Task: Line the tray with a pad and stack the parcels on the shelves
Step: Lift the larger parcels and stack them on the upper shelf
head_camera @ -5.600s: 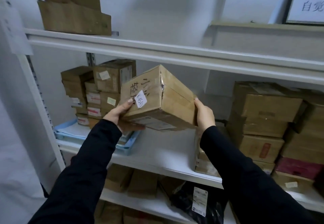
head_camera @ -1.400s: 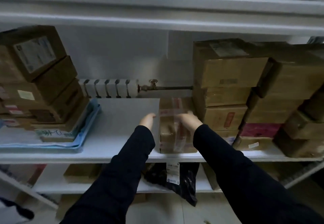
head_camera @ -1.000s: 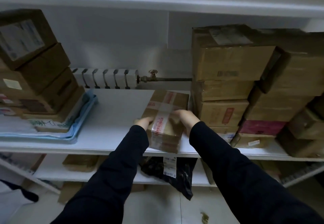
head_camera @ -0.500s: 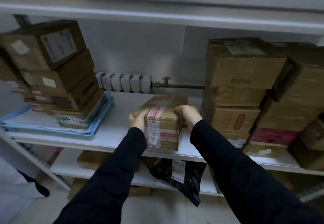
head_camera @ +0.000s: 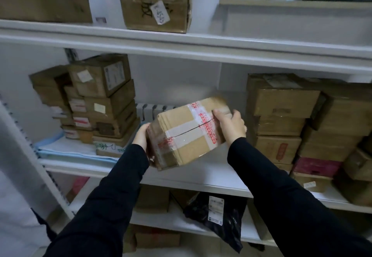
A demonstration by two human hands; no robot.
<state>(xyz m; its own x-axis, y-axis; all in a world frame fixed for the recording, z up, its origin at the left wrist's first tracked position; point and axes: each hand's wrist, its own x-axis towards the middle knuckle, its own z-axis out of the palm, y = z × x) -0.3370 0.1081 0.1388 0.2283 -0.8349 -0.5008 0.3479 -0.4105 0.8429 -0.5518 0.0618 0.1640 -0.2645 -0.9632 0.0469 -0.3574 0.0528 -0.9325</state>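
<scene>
- The box (head_camera: 187, 134) is in the air and tilted, just above the middle shelf (head_camera: 201, 178). It hangs over the gap between the left stack (head_camera: 104, 99), which stands on the tray (head_camera: 48, 153), and the right stack (head_camera: 281, 120).
- The left hand (head_camera: 141, 138) holds the near left end, with its fingers going under the box, out of sight.
- The right hand (head_camera: 231, 125) is curled over the far upper edge.
- The cardboard looks stiff, with sharp corners and no dent.
- It is probably not heavy, as two end grips carry it tilted.
- The tape (head_camera: 207, 122) is glossy and may slip, so it is better to grip bare cardboard at opposite ends, low down.
- The contents are unknown, so it should be set down flat and gently.
</scene>
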